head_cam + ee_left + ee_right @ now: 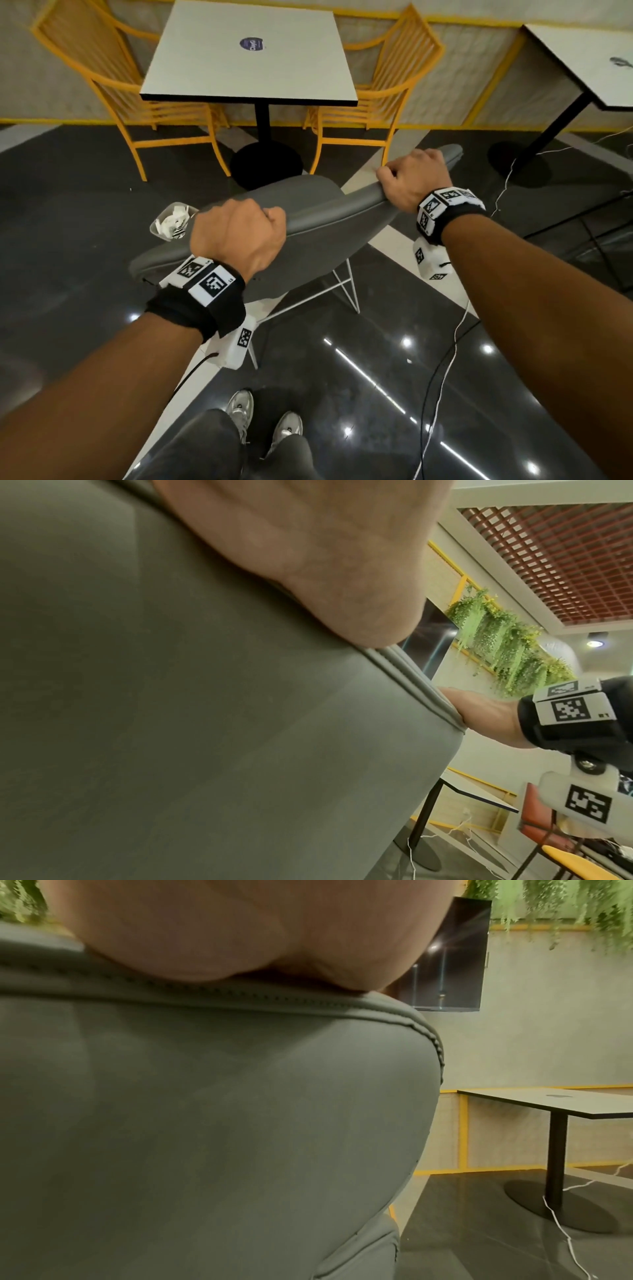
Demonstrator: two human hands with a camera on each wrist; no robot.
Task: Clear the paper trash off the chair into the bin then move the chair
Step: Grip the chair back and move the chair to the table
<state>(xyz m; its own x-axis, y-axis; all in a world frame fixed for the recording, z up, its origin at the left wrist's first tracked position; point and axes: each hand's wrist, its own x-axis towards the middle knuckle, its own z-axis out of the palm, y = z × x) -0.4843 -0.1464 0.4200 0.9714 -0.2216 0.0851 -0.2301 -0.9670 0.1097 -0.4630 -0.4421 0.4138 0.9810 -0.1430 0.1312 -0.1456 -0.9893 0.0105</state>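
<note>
on chair [308, 219] backrest: both hands clenched, knuckles up

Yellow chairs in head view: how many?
2. One yellow chair left of the white table, one on its right. Others may sit outside the frame.

left hand [308, 547] on grey chair [171, 723] edge | fingers probably curled over
</note>
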